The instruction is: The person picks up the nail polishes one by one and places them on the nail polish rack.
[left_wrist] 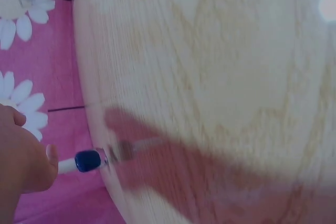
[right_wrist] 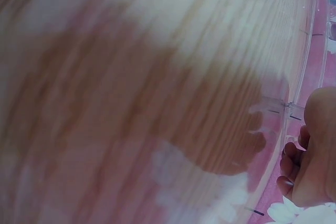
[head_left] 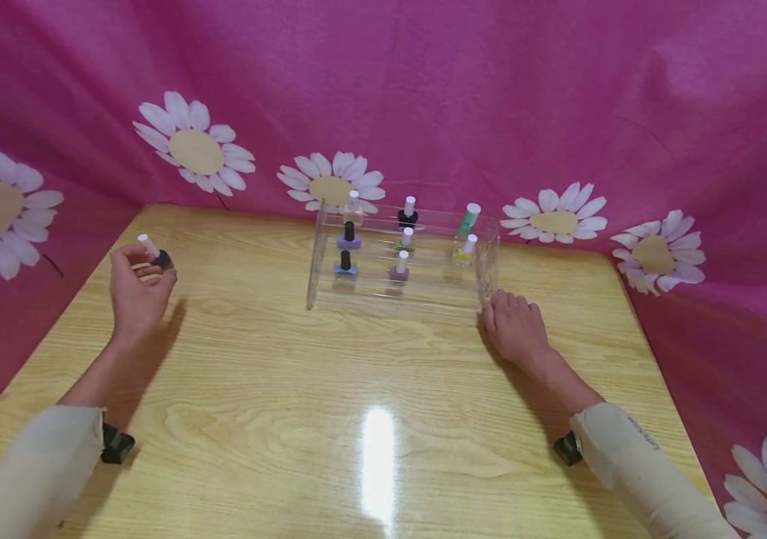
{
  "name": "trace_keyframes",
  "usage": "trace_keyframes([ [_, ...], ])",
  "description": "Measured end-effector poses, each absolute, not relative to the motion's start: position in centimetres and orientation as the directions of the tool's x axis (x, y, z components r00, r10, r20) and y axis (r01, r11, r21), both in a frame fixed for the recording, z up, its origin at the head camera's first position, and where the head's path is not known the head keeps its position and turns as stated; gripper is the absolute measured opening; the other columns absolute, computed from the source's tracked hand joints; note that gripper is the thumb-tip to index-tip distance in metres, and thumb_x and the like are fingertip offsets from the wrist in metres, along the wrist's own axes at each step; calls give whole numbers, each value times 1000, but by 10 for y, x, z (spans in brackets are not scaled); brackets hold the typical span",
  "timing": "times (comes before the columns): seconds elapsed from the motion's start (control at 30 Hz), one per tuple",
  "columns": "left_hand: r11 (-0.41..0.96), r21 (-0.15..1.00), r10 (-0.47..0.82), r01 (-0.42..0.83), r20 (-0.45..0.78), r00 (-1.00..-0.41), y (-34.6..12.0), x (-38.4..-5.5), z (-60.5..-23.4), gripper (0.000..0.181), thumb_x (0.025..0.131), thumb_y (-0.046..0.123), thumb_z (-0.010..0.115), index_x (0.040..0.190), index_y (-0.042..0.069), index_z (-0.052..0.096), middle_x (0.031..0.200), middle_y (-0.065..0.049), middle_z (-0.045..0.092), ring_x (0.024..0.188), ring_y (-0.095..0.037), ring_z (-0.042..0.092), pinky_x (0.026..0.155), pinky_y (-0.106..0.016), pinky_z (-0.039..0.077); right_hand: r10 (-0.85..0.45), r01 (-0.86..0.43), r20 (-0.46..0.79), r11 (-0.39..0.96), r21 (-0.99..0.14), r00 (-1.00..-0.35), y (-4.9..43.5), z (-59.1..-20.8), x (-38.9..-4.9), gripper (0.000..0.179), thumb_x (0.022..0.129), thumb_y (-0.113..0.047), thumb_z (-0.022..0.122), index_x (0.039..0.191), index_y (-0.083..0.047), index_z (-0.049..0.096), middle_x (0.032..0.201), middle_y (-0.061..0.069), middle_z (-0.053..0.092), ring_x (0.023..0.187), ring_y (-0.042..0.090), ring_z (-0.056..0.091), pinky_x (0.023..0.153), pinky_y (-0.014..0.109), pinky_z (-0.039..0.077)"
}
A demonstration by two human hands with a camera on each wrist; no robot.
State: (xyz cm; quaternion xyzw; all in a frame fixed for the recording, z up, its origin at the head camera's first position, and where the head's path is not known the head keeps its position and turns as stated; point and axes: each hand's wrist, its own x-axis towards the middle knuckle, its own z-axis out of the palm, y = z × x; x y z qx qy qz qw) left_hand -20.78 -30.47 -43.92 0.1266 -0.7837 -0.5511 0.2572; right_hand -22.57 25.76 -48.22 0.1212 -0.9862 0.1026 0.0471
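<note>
A dark blue nail polish bottle (head_left: 162, 259) with a white cap is pinched in my left hand (head_left: 137, 296), raised over the table's far left. In the left wrist view the same white-capped bottle (left_wrist: 88, 161) sticks out past the thumb. My right hand (head_left: 516, 326) grips the front right corner of a clear stepped rack (head_left: 313, 277); its fingers look curled in the right wrist view. Several bottles stand in the rack, among them a black one (head_left: 408, 218), a light blue one (head_left: 346, 271) and a mauve one (head_left: 399, 272). A green bottle (head_left: 468, 221) leans at the back right.
The wooden table (head_left: 275, 419) carries the rack near its back edge. A pink cloth (head_left: 437, 97) with white daisies hangs behind and along both sides. Dark wrist cameras (head_left: 116, 443) sit at both sleeve cuffs.
</note>
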Motion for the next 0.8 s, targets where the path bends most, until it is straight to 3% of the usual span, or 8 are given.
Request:
trace_keyframes([
  [0.23,349,937,-528,32,225,-819,-315,-214,-443,46,86,-5,63,126,7,42,107,5,46,91,-6,57,75,-10,48,-232,-252,122,950,-184,-965,257,-483,-226,34,108,-28,33,86,-4,44,79,13,45,81,38,49,66,46,35],
  [0.37,400,916,-551,-17,225,-804,-319,-215,-444,48,87,-1,66,128,4,42,106,8,45,91,-4,53,79,-15,48,-238,-261,133,946,-194,-962,257,-484,-225,34,108,-28,32,86,-4,45,79,13,46,81,38,49,65,46,35],
  [0.57,406,910,-589,-83,192,-785,-326,-221,-447,48,87,6,70,126,9,42,102,14,43,92,-4,48,84,-21,44,-245,-276,173,943,-188,-954,257,-484,-224,33,107,-26,35,83,-5,44,75,12,44,78,38,50,63,46,35],
  [0.8,423,897,-588,-131,161,-793,-331,-228,-451,49,87,5,71,125,9,40,105,8,42,99,-9,45,83,-23,46,-251,-285,183,940,-187,-950,259,-485,-226,33,107,-26,36,83,-6,44,75,11,45,77,38,50,62,47,36],
])
